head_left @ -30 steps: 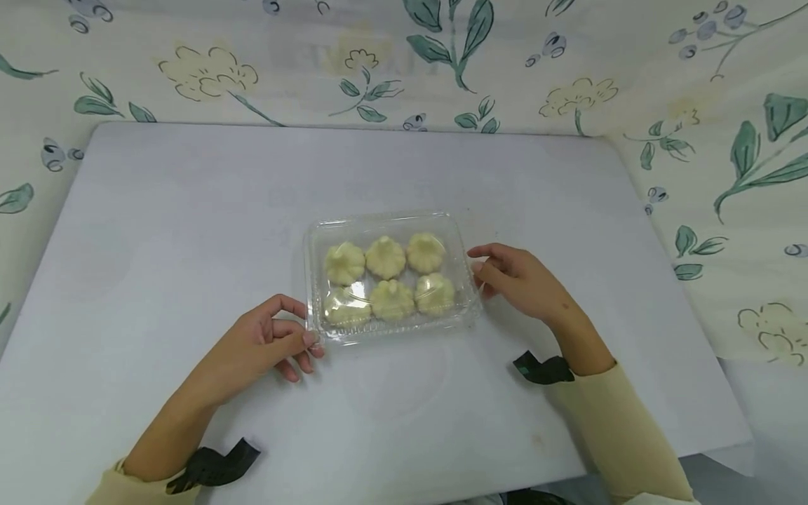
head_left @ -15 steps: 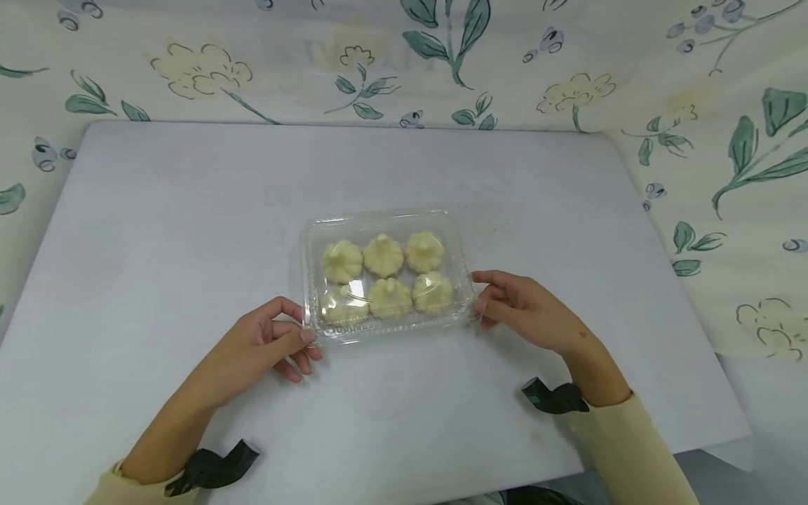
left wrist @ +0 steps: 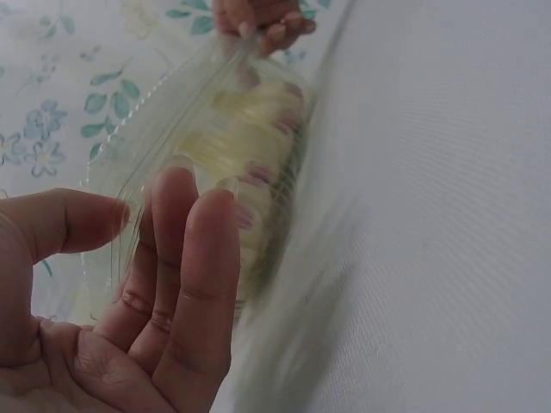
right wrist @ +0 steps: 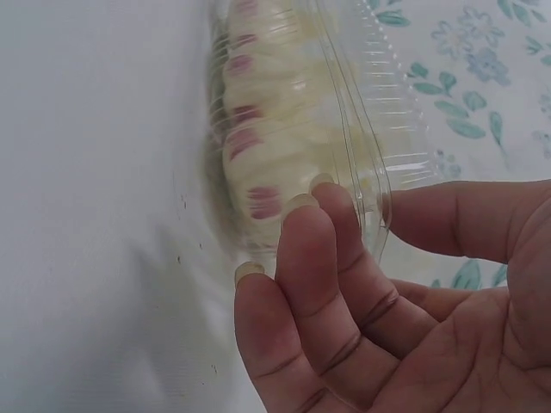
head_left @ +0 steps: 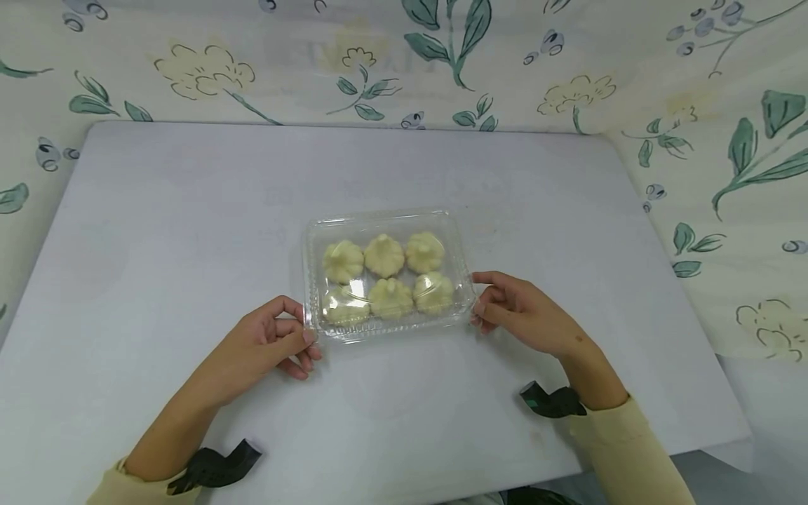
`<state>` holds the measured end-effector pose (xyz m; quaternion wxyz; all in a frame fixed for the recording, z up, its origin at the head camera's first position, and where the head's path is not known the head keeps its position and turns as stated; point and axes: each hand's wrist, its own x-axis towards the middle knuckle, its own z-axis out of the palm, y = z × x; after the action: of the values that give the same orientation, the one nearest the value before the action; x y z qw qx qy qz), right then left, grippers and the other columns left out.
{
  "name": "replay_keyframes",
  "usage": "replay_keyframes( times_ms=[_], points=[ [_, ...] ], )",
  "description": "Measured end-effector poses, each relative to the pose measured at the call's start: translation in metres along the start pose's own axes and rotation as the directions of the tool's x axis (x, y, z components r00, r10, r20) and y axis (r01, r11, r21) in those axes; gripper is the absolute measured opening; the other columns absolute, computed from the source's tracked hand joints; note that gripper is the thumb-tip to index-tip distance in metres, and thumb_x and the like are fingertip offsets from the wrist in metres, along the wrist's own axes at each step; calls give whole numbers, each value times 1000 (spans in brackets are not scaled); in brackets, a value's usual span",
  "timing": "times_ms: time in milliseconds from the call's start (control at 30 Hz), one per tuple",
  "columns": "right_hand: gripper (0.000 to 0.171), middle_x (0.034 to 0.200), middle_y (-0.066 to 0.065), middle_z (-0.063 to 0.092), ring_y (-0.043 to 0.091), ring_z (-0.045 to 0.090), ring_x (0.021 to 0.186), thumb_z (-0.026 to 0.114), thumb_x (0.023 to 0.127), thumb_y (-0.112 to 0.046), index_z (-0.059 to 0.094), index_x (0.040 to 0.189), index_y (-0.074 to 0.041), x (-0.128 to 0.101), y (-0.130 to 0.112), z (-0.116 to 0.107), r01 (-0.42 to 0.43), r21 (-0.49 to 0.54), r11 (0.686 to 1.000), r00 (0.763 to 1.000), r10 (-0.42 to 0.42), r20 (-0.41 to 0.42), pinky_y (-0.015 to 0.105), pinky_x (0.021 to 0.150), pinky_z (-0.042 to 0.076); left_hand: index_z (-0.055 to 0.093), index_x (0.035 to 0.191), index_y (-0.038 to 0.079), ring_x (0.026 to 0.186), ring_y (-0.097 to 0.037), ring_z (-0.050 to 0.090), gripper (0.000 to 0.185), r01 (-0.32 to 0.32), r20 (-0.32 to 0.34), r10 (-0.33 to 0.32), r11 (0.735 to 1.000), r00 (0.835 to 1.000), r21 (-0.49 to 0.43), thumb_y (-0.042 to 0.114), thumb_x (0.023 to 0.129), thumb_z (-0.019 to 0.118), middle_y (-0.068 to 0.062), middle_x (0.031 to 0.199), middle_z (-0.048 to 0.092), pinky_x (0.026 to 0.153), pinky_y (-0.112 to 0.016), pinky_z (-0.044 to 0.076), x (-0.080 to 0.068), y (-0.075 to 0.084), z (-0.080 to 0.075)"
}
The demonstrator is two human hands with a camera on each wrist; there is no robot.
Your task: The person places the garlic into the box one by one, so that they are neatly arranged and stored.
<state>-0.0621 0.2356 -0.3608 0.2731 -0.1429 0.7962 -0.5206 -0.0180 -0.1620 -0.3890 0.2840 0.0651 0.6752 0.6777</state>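
A clear plastic clamshell box (head_left: 379,221) with a rounded lid lies on the white table. Inside, in two rows, are several pale yellow, ribbed pastries (head_left: 386,255); purple patches mark their sides in both wrist views. At the box's front left corner, my left hand (head_left: 265,344) pinches the rim between thumb and fingers. My right hand (head_left: 530,312) pinches the rim at the front right corner. In the right wrist view its thumb (right wrist: 456,219) is on one side of the plastic edge, with the fingers (right wrist: 310,275) on the other, against the box wall.
The white table (head_left: 189,189) surrounds the box. A floral cloth (head_left: 284,63) hangs along the back and right. Black straps (head_left: 217,466) with loose ends are on both wrists, by beige sleeves (head_left: 625,449). The table's front edge shows at lower right.
My right hand has come nearer along the box's right side and now pinches its front right corner. The left hand keeps its place at the left corner, and the box has barely moved.
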Motion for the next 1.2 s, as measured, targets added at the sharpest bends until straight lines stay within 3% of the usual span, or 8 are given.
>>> replay_keyframes(
  times_ms=[233,567,800,1000,1200],
  points=[
    [48,92,16,65,35,65,84,54,100,-14,37,143,-3,-1,-1,1,0,-5,1000,1000,0,-5,37,77,54,37,110,0,80,-39,65,29,7,-2,-7,1000,1000,-5,12,96,60,-32,91,63,68,-50,55,0,0,0],
    [47,92,16,64,34,65,84,54,100,-14,37,143,-4,-1,2,1,4,3,1000,1000,-4,-2,38,77,54,38,109,0,79,-41,64,29,9,-7,-9,1000,1000,-6,11,96,61,-23,86,64,68,-50,55,1,1,1],
    [47,93,16,64,33,64,82,53,100,-13,36,143,-3,0,1,1,6,6,1000,1000,-6,-1,37,77,54,36,110,-3,69,-30,63,30,-21,-14,21,1000,1000,6,8,96,60,-26,83,60,66,-48,55,0,1,2],
    [47,92,16,63,34,64,82,53,100,-12,36,143,-2,0,-2,2,4,10,1000,1000,-4,-6,37,76,54,36,113,-4,75,-36,63,34,-19,-34,19,1000,999,-16,10,96,61,-32,85,57,67,-50,55,2,-2,1],
    [48,92,17,63,36,64,83,53,100,-12,35,143,-1,1,-1,2,2,13,1000,1000,-2,-6,37,76,54,38,112,1,71,-34,63,28,-19,-35,18,1000,999,-20,12,97,59,-33,87,57,67,-51,54,4,-4,1]
  ],
)
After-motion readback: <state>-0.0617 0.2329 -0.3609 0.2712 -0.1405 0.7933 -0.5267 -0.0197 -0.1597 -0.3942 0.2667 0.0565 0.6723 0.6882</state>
